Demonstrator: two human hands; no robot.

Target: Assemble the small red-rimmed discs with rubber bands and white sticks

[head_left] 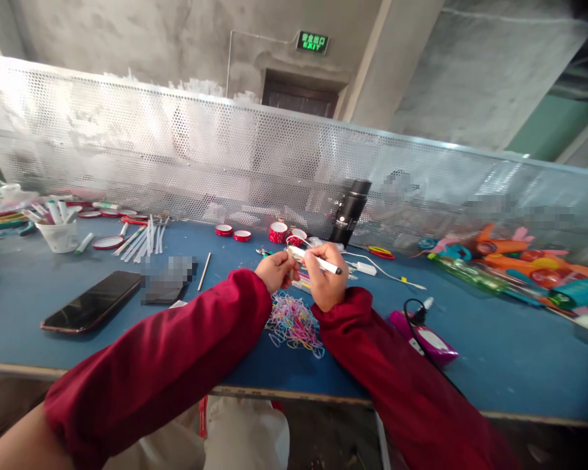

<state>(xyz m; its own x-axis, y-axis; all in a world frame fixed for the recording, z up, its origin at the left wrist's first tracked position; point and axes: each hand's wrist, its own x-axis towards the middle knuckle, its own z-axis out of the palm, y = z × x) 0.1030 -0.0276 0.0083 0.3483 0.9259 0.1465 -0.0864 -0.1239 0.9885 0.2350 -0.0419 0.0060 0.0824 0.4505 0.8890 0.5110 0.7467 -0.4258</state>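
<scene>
My right hand (330,277) is closed around a white marker pen (327,264) with a black end, held slantwise like a writing tool. The pen's other end points at my left hand (276,271). Those left fingers are pinched together at the pen's tip, on something small and pale that I cannot make out. Just below both hands lies a loose heap of thin, many-coloured rubber bands (296,323). Several slim coloured sticks or pens (304,282) lie behind the hands, partly hidden by them.
Left are a phone (95,301), a dark pouch (169,281), a thin stick (204,271) and a cup of markers (59,235). Behind stand red tape rolls (277,232) and a black bottle (351,212). Right lie a purple device with a cable (428,339) and orange bottle-like crafts (534,261).
</scene>
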